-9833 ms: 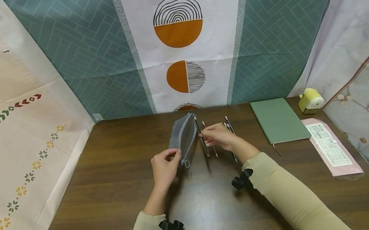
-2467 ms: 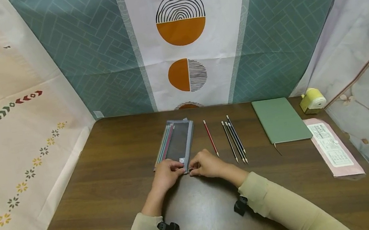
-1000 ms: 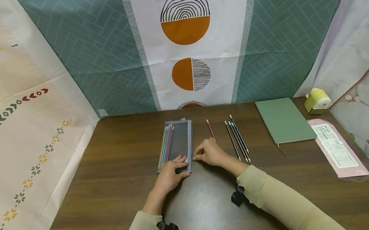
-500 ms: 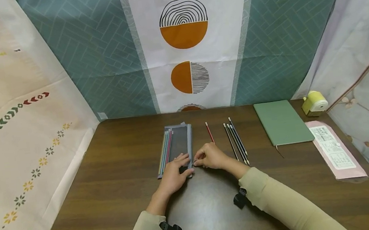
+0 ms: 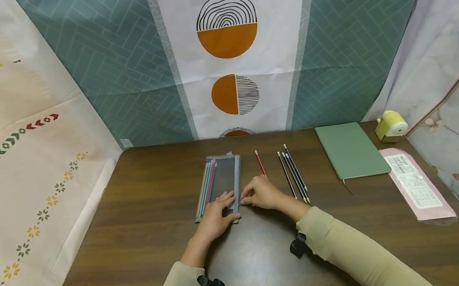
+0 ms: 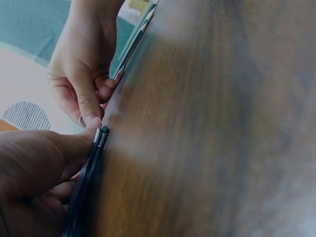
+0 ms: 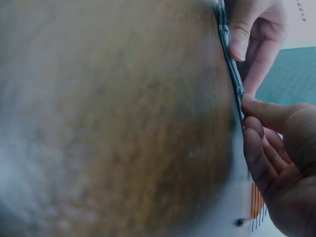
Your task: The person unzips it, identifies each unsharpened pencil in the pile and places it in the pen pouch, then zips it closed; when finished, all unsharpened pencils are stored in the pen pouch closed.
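Note:
A flat grey mesh pencil case (image 5: pixel 225 174) lies on the table, with several coloured pencils (image 5: pixel 208 185) inside along its left side. My left hand (image 5: pixel 214 218) presses on the near part of the case with fingers spread, thumb by the near right corner. At the zipper edge, my right hand (image 5: pixel 261 193) pinches the zipper pull between thumb and forefinger, a short way up from that corner. A ring (image 6: pixel 81 120) shows beside the right fingertips in the left wrist view. Just behind the right hand lies a red pencil (image 5: pixel 259 162), its near end hidden.
Several dark pencils (image 5: pixel 292 173) lie together to the right. Farther right are a green notebook (image 5: pixel 351 150), a pink package (image 5: pixel 419 187) and a yellow pencil sharpener (image 5: pixel 391 125). Fabric hangs behind the table and at both sides.
The case, earlier held gaping beside a pencil in my right hand, now lies flat. From its near corner, my right hand has moved up the zipper edge; my left fingers have spread over it.

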Motion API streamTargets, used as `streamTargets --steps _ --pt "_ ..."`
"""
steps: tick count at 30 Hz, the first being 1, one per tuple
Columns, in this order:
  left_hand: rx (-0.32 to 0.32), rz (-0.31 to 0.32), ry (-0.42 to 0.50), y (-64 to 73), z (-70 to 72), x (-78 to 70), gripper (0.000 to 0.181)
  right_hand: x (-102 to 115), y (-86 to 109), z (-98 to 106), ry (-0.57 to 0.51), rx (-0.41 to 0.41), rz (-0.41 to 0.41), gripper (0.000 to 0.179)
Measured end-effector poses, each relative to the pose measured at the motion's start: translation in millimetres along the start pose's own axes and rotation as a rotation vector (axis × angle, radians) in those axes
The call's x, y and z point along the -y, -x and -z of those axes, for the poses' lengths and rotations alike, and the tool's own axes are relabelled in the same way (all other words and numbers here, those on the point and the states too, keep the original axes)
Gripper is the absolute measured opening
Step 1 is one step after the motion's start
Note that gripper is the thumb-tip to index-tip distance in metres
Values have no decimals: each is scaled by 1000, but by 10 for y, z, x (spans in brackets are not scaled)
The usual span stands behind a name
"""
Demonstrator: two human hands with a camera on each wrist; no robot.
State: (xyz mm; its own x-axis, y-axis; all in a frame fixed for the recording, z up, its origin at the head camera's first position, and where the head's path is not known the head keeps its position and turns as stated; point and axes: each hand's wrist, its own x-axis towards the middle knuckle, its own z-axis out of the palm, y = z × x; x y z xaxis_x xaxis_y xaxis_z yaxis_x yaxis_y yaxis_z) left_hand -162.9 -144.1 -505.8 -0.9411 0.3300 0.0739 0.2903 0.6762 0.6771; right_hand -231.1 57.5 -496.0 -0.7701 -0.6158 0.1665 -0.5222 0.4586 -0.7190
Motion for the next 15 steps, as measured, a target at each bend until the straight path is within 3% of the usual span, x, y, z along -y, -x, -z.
streamTargets --steps 9,15 --pt "1 -24 27 28 9 17 55 -62 -33 -15 65 -123 38 6" --pt "10 -38 34 51 13 46 57 -73 -45 -19 64 -184 12 7"
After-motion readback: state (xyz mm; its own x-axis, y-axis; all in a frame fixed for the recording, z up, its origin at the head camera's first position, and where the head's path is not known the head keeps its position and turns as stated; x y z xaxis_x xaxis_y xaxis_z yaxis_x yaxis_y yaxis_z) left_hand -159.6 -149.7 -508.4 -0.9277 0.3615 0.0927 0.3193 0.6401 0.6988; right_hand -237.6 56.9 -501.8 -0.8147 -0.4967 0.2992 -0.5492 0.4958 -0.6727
